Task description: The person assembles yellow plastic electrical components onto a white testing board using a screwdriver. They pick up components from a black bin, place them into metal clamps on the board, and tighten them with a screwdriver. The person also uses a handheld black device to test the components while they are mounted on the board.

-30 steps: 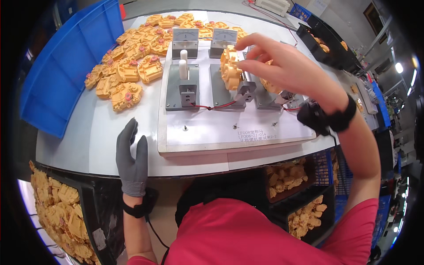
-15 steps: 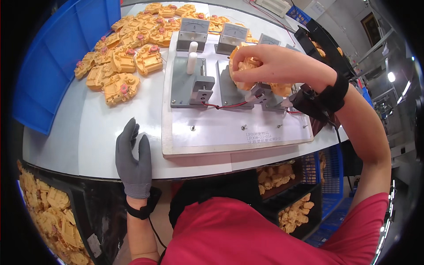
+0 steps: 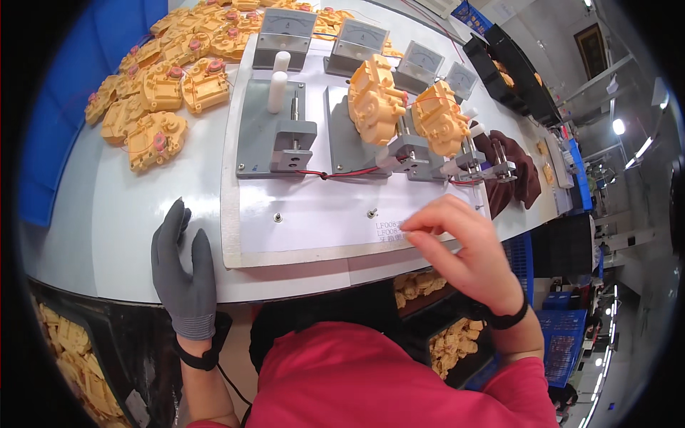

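Note:
My left hand [image 3: 184,274], in a grey glove, rests on the white tabletop beside the test board [image 3: 307,239]. Its thumb stands apart from the fingers and it holds nothing. My bare right hand [image 3: 467,250] hovers above the board's front right part, fingers bent, thumb and forefinger slightly apart, nothing seen between them. It hides part of the board; two small toggle switches, one at the left [image 3: 277,217] and one nearer the hand [image 3: 372,213], show. Behind it, one yellow plastic gear housing [image 3: 374,100] sits on the second grey fixture and another housing [image 3: 440,119] on the fixture to its right.
The leftmost fixture [image 3: 250,135] carries white pegs and no housing. Analog meters [image 3: 285,32] line the board's back. Many yellow housings [image 3: 157,139] lie at the far left beside a blue bin [image 3: 43,164]. Crates of yellow parts [image 3: 457,346] stand below the table edge.
My right hand has let go of the housing on the second fixture and come back toward me, over the board's front. The view has shifted; my left hand stays on the table.

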The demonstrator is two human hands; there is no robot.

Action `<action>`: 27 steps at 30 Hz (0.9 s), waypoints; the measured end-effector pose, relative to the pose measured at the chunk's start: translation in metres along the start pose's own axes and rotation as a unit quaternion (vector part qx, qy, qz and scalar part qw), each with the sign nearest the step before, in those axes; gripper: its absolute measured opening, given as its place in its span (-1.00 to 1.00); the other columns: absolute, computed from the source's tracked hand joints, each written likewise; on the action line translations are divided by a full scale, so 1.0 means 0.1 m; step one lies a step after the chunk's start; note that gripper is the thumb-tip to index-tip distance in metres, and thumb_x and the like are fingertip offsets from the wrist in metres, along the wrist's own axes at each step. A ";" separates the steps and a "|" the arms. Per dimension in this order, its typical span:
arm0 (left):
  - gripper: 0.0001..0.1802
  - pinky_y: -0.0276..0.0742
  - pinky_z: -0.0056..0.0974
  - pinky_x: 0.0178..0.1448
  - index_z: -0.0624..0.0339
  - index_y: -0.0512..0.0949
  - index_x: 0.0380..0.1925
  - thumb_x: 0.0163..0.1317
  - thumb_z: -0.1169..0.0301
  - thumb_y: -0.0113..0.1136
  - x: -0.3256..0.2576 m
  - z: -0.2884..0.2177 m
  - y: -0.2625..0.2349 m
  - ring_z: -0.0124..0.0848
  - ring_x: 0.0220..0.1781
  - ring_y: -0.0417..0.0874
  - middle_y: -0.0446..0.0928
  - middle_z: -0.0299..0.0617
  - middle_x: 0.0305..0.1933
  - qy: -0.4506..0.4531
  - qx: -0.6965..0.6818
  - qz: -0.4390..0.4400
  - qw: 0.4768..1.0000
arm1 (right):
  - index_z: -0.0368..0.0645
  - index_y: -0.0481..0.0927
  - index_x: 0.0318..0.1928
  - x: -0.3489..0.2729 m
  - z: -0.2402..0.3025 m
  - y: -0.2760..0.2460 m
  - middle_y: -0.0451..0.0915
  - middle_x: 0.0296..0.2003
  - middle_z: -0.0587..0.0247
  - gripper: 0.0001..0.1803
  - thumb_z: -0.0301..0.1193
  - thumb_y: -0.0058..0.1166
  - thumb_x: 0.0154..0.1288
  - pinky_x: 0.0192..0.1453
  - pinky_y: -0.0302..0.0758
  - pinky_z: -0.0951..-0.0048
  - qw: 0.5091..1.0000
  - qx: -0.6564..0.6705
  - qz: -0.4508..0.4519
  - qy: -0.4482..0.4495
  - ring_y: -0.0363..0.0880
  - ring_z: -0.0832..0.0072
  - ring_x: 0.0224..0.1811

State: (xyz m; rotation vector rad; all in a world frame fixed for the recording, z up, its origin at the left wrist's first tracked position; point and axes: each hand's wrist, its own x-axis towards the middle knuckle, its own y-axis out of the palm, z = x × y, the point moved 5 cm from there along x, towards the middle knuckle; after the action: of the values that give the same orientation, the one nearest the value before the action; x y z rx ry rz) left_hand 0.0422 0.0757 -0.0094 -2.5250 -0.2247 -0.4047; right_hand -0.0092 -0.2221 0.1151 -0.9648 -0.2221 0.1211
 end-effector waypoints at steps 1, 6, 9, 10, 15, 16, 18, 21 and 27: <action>-0.52 0.44 -0.15 0.31 0.26 0.43 0.27 0.33 0.56 0.09 0.00 0.00 -0.01 -0.18 0.22 0.58 0.54 0.01 0.19 0.004 0.000 -0.002 1.000 | -0.24 0.61 -0.16 0.01 -0.02 0.09 0.59 -0.30 0.15 -0.87 -0.55 0.20 0.27 -0.16 0.53 0.39 1.000 0.003 -0.016 -0.002 0.60 0.25 -0.23; -0.52 0.46 -0.15 0.30 0.25 0.43 0.28 0.34 0.55 0.08 0.01 0.00 0.01 -0.16 0.21 0.59 0.54 0.01 0.19 0.008 0.003 -0.008 1.000 | -0.25 0.60 -0.12 0.08 -0.05 0.14 0.58 -0.28 0.14 -0.84 -0.57 0.18 0.29 -0.19 0.53 0.34 0.997 -0.047 -0.029 -0.058 0.60 0.27 -0.24; -0.52 0.47 -0.15 0.30 0.23 0.43 0.28 0.34 0.55 0.08 -0.01 0.00 -0.02 -0.17 0.20 0.60 0.55 0.01 0.17 -0.004 0.013 -0.022 1.000 | -0.27 0.61 -0.15 0.13 0.00 -0.06 0.58 -0.31 0.14 -0.87 -0.59 0.17 0.28 -0.22 0.52 0.35 0.992 -0.072 -0.063 -0.082 0.59 0.28 -0.26; -0.52 0.47 -0.15 0.30 0.23 0.43 0.28 0.34 0.55 0.08 0.00 0.01 0.00 -0.17 0.20 0.60 0.56 0.01 0.17 -0.004 0.011 -0.021 1.000 | -0.27 0.61 -0.16 0.14 0.00 -0.11 0.58 -0.31 0.14 -0.87 -0.59 0.17 0.28 -0.22 0.52 0.36 0.993 -0.068 -0.070 -0.066 0.59 0.28 -0.27; -0.51 0.47 -0.15 0.30 0.21 0.43 0.29 0.34 0.55 0.08 0.00 0.02 0.02 -0.17 0.21 0.60 0.56 0.01 0.16 -0.009 0.011 -0.014 1.000 | -0.27 0.62 -0.19 0.13 -0.04 -0.13 0.58 -0.32 0.15 -0.90 -0.59 0.17 0.28 -0.21 0.51 0.39 0.995 -0.054 -0.073 -0.033 0.59 0.28 -0.29; -0.51 0.47 -0.15 0.29 0.21 0.43 0.29 0.34 0.55 0.08 0.00 0.01 0.02 -0.17 0.21 0.60 0.56 0.02 0.16 -0.007 0.007 -0.015 1.000 | -0.27 0.62 -0.19 0.13 -0.05 -0.11 0.58 -0.32 0.15 -0.90 -0.58 0.18 0.28 -0.21 0.51 0.38 0.996 -0.051 -0.067 -0.032 0.59 0.28 -0.29; -0.51 0.47 -0.15 0.29 0.21 0.43 0.29 0.34 0.55 0.08 0.00 0.00 0.02 -0.17 0.21 0.60 0.56 0.02 0.17 -0.003 -0.001 -0.017 1.000 | -0.26 0.61 -0.19 0.14 -0.09 -0.01 0.57 -0.32 0.16 -0.90 -0.56 0.18 0.29 -0.21 0.52 0.37 0.997 -0.039 -0.055 -0.029 0.59 0.28 -0.28; -0.51 0.47 -0.15 0.29 0.22 0.43 0.29 0.34 0.55 0.08 0.00 0.01 0.02 -0.18 0.20 0.60 0.55 0.02 0.17 -0.008 0.011 -0.012 1.000 | -0.25 0.60 -0.18 0.16 -0.15 0.23 0.55 -0.34 0.15 -0.89 -0.52 0.19 0.29 -0.20 0.51 0.33 0.999 0.002 -0.036 -0.012 0.58 0.26 -0.27; -0.51 0.48 -0.16 0.27 0.22 0.43 0.29 0.33 0.57 0.08 -0.02 0.00 0.01 -0.18 0.19 0.61 0.55 0.02 0.17 0.007 0.017 -0.016 1.000 | -0.23 0.57 -0.23 0.25 -0.23 0.40 0.54 -0.36 0.15 -0.90 -0.49 0.19 0.29 -0.21 0.47 0.26 0.999 0.012 -0.033 -0.031 0.53 0.19 -0.30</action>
State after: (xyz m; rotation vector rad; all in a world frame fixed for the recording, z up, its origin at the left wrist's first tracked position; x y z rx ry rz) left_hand 0.0409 0.0746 -0.0112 -2.4881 -0.2636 -0.4271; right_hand 0.0207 -0.2134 0.0727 -0.9295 -0.3085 0.0932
